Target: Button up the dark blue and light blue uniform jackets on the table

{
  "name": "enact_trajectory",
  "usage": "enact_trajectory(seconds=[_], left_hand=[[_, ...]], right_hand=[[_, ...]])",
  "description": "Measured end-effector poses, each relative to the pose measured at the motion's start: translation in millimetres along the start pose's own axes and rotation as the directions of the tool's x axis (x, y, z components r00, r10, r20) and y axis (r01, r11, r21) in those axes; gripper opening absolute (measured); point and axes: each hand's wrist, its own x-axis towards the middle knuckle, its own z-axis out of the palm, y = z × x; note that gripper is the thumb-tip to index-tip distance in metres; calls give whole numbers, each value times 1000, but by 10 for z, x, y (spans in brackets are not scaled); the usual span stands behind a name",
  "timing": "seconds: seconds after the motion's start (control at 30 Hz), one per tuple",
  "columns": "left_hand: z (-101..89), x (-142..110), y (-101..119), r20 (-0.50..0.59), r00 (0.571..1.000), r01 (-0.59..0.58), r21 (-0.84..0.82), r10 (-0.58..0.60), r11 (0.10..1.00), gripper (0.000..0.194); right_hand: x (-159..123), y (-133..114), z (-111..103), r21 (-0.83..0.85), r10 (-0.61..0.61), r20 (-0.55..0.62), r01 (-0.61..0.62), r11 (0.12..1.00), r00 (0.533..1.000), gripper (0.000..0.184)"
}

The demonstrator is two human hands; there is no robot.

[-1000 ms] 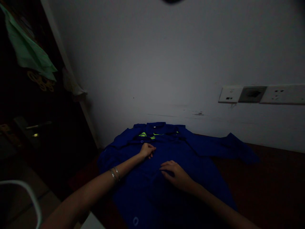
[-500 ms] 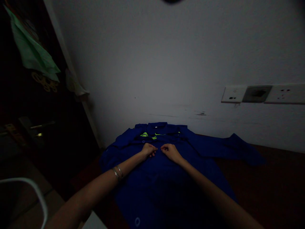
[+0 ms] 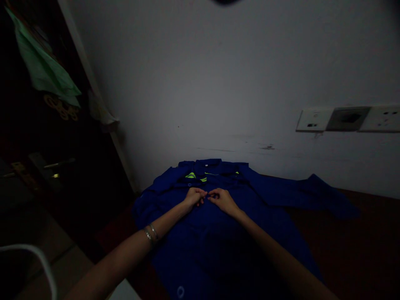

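A blue long-sleeved jacket point(image 3: 184, 225) with bright yellow-green strips near its chest lies spread out, its collar toward the wall and one sleeve stretched to the right. Over the middle of its front, my left hand point(image 3: 195, 196) is closed in a pinch on the cloth. Facing it, my right hand point(image 3: 222, 200) pinches the same part of the jacket front, fingertips almost meeting those of the left. Whatever small part lies between the fingertips is too dark to make out. Two silver bangles circle my left wrist.
The jacket rests on a dark reddish surface point(image 3: 359, 246) against a pale wall point(image 3: 200, 83). Sockets point(image 3: 348, 118) are set in the wall at right. A dark door point(image 3: 81, 166) with a metal handle and hanging green cloth point(image 3: 43, 68) stands left. A white curved tube point(image 3: 45, 262) is at lower left.
My right hand's fingertips have come slightly closer to my left hand's. Both hands stay at the jacket front, and the view has shifted a little.
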Motion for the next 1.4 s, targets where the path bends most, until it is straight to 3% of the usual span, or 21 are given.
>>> enact_trajectory(seconds=[0.53, 0.83, 1.13, 1.4], left_hand=[[-25, -36, -72, -22, 994, -110, -70, 109, 992, 19], [-58, -78, -93, -25, 984, -176, -91, 174, 980, 30], [-56, -84, -137, -114, 978, -190, -135, 175, 972, 31], [-53, -290, -118, -97, 968, -225, 75, 232, 971, 28]], right_hand=[[-110, -230, -28, -334, -2, -30, -8, 942, 1000, 21], [-80, -203, -3, -157, 17, -86, -31, 987, 996, 15], [25, -178, -38, 128, 51, -12, -49, 991, 999, 15], [53, -157, -162, 138, 37, 23, -40, 990, 999, 13]])
